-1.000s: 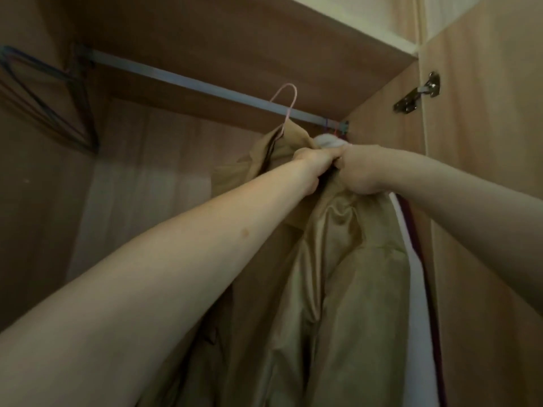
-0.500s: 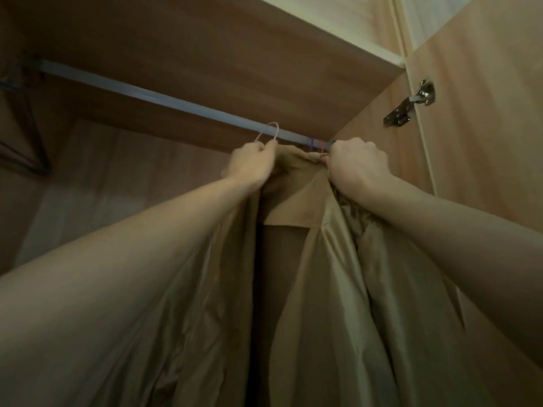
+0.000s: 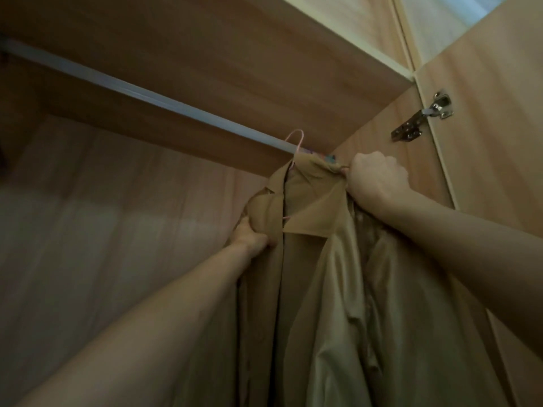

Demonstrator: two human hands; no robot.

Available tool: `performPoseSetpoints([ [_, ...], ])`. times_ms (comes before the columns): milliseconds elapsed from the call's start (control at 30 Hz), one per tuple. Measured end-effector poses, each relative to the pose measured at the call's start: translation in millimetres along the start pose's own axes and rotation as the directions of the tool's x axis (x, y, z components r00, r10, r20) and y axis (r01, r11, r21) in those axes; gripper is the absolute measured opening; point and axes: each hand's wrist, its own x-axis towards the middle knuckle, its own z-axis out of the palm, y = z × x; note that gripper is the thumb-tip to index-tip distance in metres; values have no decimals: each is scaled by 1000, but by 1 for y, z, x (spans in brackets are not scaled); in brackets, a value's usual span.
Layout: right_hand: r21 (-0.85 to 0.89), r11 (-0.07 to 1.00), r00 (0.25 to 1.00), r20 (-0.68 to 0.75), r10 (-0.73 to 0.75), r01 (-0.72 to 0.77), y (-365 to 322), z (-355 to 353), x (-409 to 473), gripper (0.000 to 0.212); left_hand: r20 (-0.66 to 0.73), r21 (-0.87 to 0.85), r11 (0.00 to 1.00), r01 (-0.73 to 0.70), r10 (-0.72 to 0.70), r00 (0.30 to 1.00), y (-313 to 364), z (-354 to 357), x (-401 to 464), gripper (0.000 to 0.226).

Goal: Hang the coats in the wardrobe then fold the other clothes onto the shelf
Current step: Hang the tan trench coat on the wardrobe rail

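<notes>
Wardrobe interior, wood-grain panels, viewed from below: a metal hanging rail runs under the top shelf board, and a door hinge sits on the right side panel. The tan trench coat hangs at the right end of the rail on a pink wire hanger, whose hook is over the rail. The left hand grips a bunched fold of the coat's left shoulder and lapel, fingers curled round the fabric; this likely steadies the garment and seats it on the hanger arm. The right hand is closed in a fist at the coat's right shoulder beside the collar, pinching fabric or the hanger end; which of the two cannot be told. Judgement: the coat is hung and being squared on the hanger. Uneven shoulders may let it slip off.
</notes>
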Motion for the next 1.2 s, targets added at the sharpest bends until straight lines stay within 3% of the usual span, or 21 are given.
performPoseSetpoints([
  [67,-32,999,1000,21,13,-13,1,6,6,27,-49,44,998,-41,43,998,0,7,9,49],
  [133,-67,997,999,28,26,-24,0,9,11,23,-85,93,990,-109,117,989,1,12,14,33],
  [367,-132,991,1000,-30,3,-7,-15,1,46,22,-147,265,915,-303,349,926,5,19,47,29],
  [533,-159,987,1000,25,8,-4,-36,6,66,22,3,573,691,-440,535,845,10,23,61,43],
  [600,-160,987,1000,31,-2,7,-44,15,68,22,69,536,680,-500,555,829,9,31,66,40],
  [700,-179,984,998,61,-6,17,-49,23,69,21,81,412,789,-456,467,880,6,37,72,29],
  [767,-212,977,997,73,9,7,-45,24,69,20,150,375,810,-451,427,892,6,36,69,31],
  [1000,-308,951,995,103,7,25,-34,37,63,23,174,340,795,-502,471,865,-7,44,66,40],
  [1200,-319,948,984,168,54,3,-36,43,57,24,234,424,749,-509,453,860,-31,46,67,51],
])
